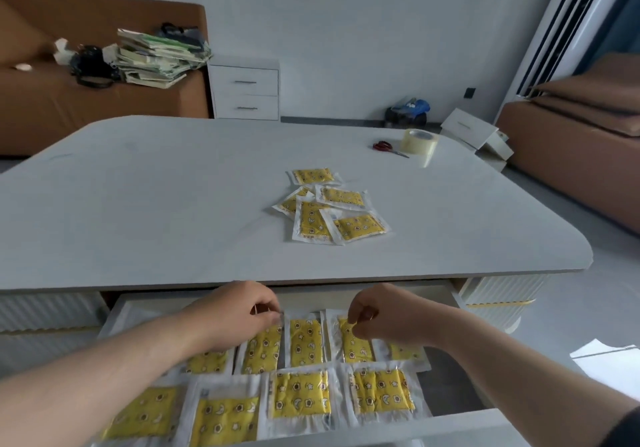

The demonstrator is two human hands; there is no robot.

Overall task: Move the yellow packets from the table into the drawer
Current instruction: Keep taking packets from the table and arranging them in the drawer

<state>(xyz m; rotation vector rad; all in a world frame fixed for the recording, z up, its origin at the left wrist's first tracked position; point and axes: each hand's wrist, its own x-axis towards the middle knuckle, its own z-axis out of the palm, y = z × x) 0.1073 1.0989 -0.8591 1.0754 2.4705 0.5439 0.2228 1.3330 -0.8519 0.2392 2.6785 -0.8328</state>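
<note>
The heap of yellow packets (332,209) left to move lies on the worktop (156,204), a little right of centre, the packets overlapping at odd angles. The nearest packet (360,227) has its long axis roughly left to right, with the right end swung slightly away from us. The neighbouring packet (310,221), tucked against its left side, runs its long axis away from us. From both hands the heap lies forward and up, past the worktop's near edge. We judge the right hand (384,315) the nearer, since it sits almost straight below the heap.

Under that edge the drawer (450,424) stands pulled out, with packets laid flat in two rows. Our left hand (239,311) has its grip closed, fingers curled on the top edge of a leaning packet (262,348) in the back row. The right hand's grip looks pinched on the top edge of a slanted packet (355,342) beside it, though blur softens the contact. We judge that the next reach means letting go and rising over the edge. The scissors (386,147) and tape roll (420,142) lie well apart from the heap, at the far right corner.
</note>
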